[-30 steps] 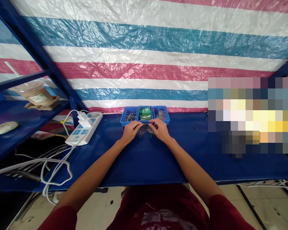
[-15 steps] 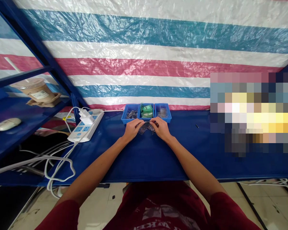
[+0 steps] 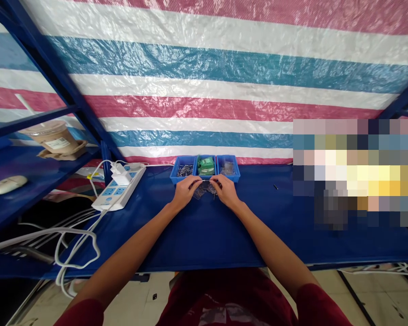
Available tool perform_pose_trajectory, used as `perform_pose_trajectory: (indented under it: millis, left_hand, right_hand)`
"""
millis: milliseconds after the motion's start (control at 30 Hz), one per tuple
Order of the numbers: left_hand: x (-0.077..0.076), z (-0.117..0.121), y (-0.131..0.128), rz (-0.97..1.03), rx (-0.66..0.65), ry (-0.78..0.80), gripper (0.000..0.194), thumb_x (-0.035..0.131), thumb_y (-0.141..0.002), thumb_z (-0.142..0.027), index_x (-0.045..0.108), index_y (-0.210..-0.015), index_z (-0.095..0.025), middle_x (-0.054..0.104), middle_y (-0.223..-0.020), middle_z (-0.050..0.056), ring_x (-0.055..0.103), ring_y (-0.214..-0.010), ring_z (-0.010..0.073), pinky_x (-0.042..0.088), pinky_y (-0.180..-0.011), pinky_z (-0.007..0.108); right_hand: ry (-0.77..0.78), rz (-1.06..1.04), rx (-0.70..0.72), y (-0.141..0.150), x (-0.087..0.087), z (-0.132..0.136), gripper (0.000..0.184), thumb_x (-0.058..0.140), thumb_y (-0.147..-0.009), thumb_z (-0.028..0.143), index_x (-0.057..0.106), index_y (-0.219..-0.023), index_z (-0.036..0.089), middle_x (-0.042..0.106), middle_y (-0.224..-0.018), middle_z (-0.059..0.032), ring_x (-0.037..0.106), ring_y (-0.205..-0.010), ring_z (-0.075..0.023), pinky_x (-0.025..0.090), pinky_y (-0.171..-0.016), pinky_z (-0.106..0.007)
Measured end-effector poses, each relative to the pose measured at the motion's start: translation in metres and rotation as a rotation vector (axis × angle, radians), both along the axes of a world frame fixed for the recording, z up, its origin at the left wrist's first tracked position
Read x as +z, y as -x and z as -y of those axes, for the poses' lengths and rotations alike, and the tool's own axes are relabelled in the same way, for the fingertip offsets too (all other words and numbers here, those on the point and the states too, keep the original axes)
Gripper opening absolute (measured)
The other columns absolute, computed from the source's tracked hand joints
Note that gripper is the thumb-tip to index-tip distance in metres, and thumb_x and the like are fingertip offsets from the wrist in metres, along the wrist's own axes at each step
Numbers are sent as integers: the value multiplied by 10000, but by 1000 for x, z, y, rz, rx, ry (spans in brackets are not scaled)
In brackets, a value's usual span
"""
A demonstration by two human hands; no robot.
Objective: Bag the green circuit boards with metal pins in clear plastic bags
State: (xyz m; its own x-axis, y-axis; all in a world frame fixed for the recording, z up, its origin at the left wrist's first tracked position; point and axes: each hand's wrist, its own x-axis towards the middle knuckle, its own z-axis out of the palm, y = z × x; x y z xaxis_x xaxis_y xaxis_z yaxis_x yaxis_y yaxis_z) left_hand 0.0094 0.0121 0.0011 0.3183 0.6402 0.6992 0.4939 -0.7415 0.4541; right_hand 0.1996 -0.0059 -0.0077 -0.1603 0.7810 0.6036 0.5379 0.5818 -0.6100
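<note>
- Both sets of fingertips were pinched together: the left hand [image 3: 184, 192] seemed clamped on one end of a thin pale strip [image 3: 206, 180], the right hand [image 3: 226, 189] on the other; I couldn't tell what it was.
- Work looked partway along to me: one piece was in hand, not yet put down.
- Three blue trays [image 3: 175, 179] at the far side held small metal pieces [image 3: 185, 170] left, green packets [image 3: 206, 164] middle, clear bags [image 3: 227, 168] right, so plenty seemed left.
- That strip spanned the gap between the hands, just near of the middle tray, with some clear plastic [image 3: 200, 191] below.
</note>
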Motion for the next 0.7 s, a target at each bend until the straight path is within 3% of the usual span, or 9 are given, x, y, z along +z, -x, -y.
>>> perform_pose_trajectory:
  millis: [133,700]
  left_hand:
    - [-1,-1,1,-4,8,8,304,453,-950,-401,652,-902,-177,688,-824,54,627,-729,152,498,-707,259]
    - [0,0,1,43,-25,-44,217,548,-915,-345,675,-898,-170,686,-776,44,605,-652,131,472,-599,240]
  right_hand:
    - [4,-19,-18,1,0,0,302,426,-946,404,638,-1011,199,651,-892,-77,596,-712,-173,480,-677,-282]
    - [-39,-3,-10,2,6,3,323,377,-973,384,635,-912,200,651,-866,-77,598,-770,-181,462,-729,-286]
